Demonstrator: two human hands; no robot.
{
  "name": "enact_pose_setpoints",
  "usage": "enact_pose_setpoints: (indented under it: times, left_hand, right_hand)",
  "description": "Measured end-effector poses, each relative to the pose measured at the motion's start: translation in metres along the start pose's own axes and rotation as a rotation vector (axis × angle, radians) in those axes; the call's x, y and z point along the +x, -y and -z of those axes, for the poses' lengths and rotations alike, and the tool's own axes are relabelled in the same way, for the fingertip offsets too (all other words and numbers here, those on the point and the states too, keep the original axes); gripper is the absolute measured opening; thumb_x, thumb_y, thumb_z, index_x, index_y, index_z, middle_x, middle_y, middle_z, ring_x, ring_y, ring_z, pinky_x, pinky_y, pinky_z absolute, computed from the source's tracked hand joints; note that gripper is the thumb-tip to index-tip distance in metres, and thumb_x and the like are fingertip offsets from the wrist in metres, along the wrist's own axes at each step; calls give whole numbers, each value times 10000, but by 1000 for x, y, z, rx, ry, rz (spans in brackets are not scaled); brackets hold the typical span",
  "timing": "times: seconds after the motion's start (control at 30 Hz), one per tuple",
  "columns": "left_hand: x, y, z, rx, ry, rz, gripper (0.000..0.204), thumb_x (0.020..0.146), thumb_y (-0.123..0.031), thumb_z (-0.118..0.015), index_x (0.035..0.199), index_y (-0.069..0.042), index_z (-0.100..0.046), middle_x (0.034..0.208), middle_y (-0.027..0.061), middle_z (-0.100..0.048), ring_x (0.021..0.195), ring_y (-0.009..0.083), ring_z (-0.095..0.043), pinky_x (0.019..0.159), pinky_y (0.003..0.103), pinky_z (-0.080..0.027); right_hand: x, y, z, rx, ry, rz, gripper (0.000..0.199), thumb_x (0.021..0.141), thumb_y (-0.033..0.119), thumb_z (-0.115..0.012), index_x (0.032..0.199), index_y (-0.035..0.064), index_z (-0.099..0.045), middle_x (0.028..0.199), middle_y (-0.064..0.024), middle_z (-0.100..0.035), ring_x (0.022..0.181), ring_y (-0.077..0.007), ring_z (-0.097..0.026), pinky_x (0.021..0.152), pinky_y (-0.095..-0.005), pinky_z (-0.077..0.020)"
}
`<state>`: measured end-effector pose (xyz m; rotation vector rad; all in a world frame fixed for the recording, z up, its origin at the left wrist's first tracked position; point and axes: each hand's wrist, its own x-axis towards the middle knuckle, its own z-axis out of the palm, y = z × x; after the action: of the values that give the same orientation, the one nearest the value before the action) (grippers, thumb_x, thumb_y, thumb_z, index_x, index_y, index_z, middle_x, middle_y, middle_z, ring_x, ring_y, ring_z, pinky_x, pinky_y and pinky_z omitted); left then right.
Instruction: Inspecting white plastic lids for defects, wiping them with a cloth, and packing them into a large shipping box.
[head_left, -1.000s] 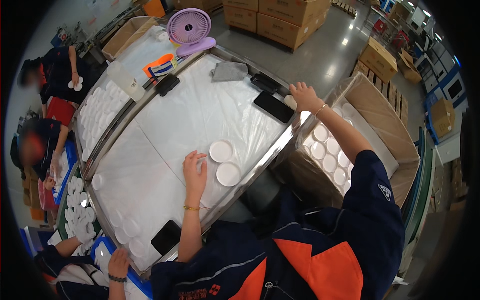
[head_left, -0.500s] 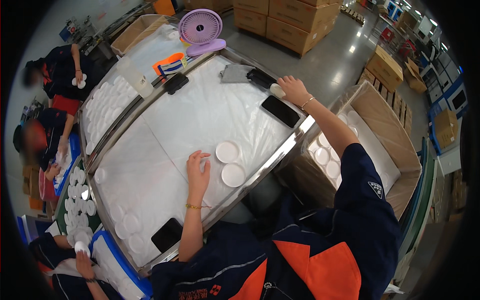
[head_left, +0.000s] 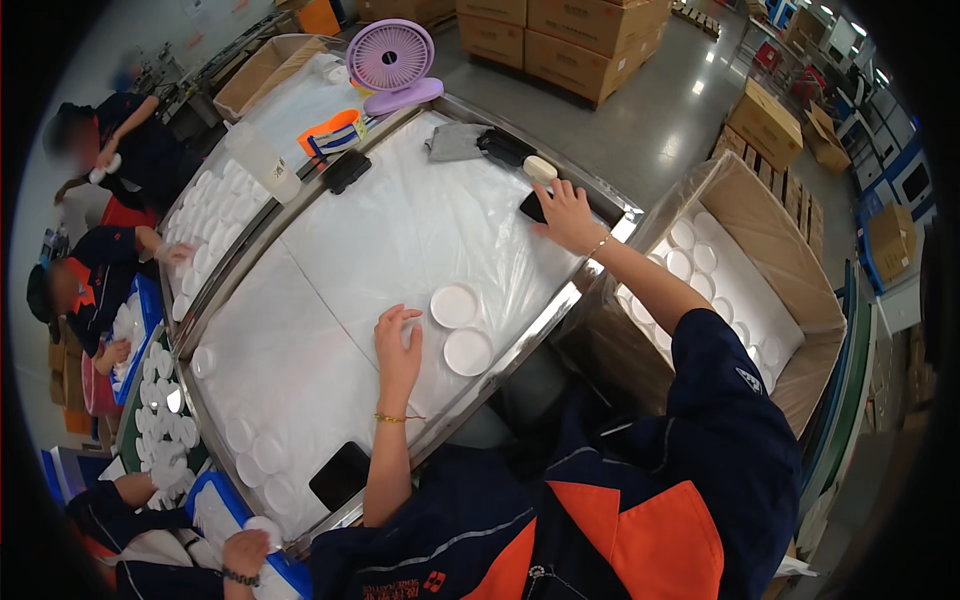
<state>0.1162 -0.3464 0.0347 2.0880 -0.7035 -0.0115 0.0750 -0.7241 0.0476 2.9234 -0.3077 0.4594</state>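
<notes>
My left hand (head_left: 398, 345) rests on the plastic-covered table, its fingers loosely bent and apart, holding nothing. Just right of it lie two white round shallow lids (head_left: 468, 352), edge to edge. At the table's far right, my right hand (head_left: 568, 215) reaches over a black phone (head_left: 533, 207), which it partly hides. Its fingers are spread and appear empty; whether they touch the phone is unclear. Beyond the fingertips is a cream oval object (head_left: 540, 168), against a black case-like item (head_left: 505, 149) beside a grey cloth (head_left: 456, 142).
A lined carton (head_left: 740, 205) of white lids stands to my right. A raised metal rim (head_left: 505, 355) edges the table. More lids (head_left: 268, 452) and a second phone (head_left: 340, 475) lie at left. A purple fan (head_left: 390, 57) stands beyond. Co-workers handle white pieces at left.
My right hand has let go of the cream oval object and drawn back toward me, over the phone. My left hand stays put. Co-workers' hands at left have moved.
</notes>
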Motion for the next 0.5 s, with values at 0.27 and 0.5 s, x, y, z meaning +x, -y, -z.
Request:
enact_pose_setpoints:
  times: [0.27, 0.5]
  left_hand:
    - [0, 0, 0, 7, 8, -16, 192, 885, -70, -603, 1069, -87, -656, 1247, 145, -548, 1190, 321, -498, 1030, 433, -374]
    - [-1, 2, 1, 7, 2, -14, 202, 884, -74, -606, 1079, -91, -653, 1239, 144, -550, 1197, 318, -499, 1036, 433, -366]
  right_hand:
    - [-13, -11, 5, 9, 33, -61, 747, 703, 299, -797, 1335, 92, -457, 1131, -139, -515, 1050, -300, -529, 823, -433, -462]
    - [-8, -34, 3, 75, 103, -76, 808, 682, 318, -803, 1358, 81, -431, 1138, -156, -541, 1106, -332, -531, 859, -455, -471]
